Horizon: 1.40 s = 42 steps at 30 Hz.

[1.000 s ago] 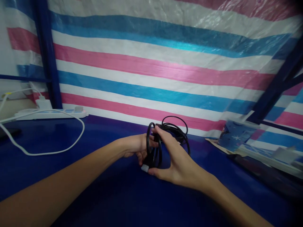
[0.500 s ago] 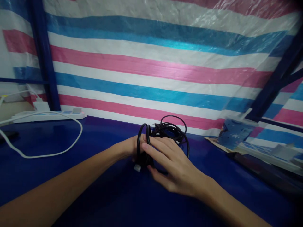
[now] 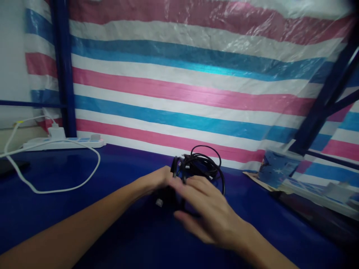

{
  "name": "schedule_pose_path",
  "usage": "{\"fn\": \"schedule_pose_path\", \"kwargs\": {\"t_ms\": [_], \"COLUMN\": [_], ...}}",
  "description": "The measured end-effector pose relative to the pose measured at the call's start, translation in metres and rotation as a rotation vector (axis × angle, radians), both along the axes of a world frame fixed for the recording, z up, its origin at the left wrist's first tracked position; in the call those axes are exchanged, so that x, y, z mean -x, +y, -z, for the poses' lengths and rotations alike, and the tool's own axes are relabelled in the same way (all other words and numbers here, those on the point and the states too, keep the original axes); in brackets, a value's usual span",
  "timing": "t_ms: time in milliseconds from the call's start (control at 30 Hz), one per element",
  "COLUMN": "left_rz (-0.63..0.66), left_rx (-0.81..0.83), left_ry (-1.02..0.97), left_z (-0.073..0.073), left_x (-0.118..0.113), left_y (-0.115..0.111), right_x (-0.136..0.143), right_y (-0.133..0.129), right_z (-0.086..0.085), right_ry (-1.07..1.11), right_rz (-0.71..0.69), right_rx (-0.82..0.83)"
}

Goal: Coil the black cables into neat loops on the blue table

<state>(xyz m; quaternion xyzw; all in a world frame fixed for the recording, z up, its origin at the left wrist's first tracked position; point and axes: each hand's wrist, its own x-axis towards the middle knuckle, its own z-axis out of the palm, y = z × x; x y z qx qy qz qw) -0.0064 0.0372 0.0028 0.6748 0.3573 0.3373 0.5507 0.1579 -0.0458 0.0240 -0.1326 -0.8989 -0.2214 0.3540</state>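
Cable: your black cable bundle (image 3: 202, 166) sits on the blue bench (image 3: 84, 201), its loops rising just behind your two hands, in front of the striped tarp (image 3: 182, 86).
Left hand: your left hand (image 3: 158, 181) is against the left side of the cable bundle, fingers curled toward the coils; blur hides whether they close round a strand.
Right hand: your right hand (image 3: 207, 213) lies over the near side of the cable bundle, fingers spread and pointing left; motion blur keeps you from telling whether it grips.
Plug: a small pale connector end (image 3: 159, 203) shows just left of and below the cable bundle, between your hands.
Power strip: a white power strip (image 3: 64, 143) lies well to the left of the cable bundle, by the tarp.
White cord: a white cord (image 3: 56, 179) loops on the bench left of the cable bundle.
Papers: blue printed papers (image 3: 276, 168) lie to the right of the cable bundle.
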Motion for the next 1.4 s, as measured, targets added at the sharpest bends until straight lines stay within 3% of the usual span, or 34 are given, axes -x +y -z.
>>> {"fn": "schedule_pose_path", "kwargs": {"t_ms": [167, 300, 433, 533, 600, 667, 900, 1033, 1133, 1233, 1333, 1400], "left_rz": [-0.128, -0.267, -0.319, -0.344, -0.404, -0.462, -0.559, -0.551, -0.534, -0.551, -0.577, -0.568], "left_rx": [0.102, -0.064, -0.209, -0.288, -0.321, -0.329, -0.337, -0.36, -0.324, -0.294, -0.282, -0.266], "left_ry": [-0.032, -0.102, -0.021, 0.066, 0.119, 0.175, 0.451, 0.435, 0.284, 0.2, 0.138, 0.175], "left_z": [-0.013, -0.014, -0.012, -0.017, -0.021, -0.024, -0.023, -0.025, -0.026, -0.023, -0.017, -0.014], "left_x": [0.0, 0.002, 0.003, 0.001, 0.0, 0.001, 0.003, 0.0, -0.002, -0.004, -0.003, -0.002], "left_y": [-0.005, 0.002, 0.009, 0.006, 0.003, 0.0, -0.004, -0.007, -0.01, -0.012, -0.009, -0.006], "right_x": [-0.022, -0.024, -0.032, -0.042, -0.043, -0.039, -0.008, -0.006, -0.01, -0.01, -0.003, 0.003], "right_y": [0.017, 0.031, 0.045, 0.057, 0.059, 0.055, 0.025, 0.029, 0.032, 0.027, 0.014, 0.006], "right_z": [0.003, 0.006, -0.003, -0.01, -0.012, -0.012, -0.01, -0.004, -0.003, -0.005, -0.006, -0.006], "right_ry": [0.554, 0.848, 1.033, 1.104, 1.071, 0.983, 0.762, 0.732, 0.808, 0.847, 0.612, 0.44], "right_rz": [0.085, 0.122, 0.229, 0.309, 0.219, 0.131, 0.162, 0.183, 0.073, -0.144, -0.393, -0.405], "right_rx": [0.28, 0.482, 0.512, 0.79, 1.105, 1.275, 1.105, 1.176, 1.242, 1.346, 1.508, 1.592]}}
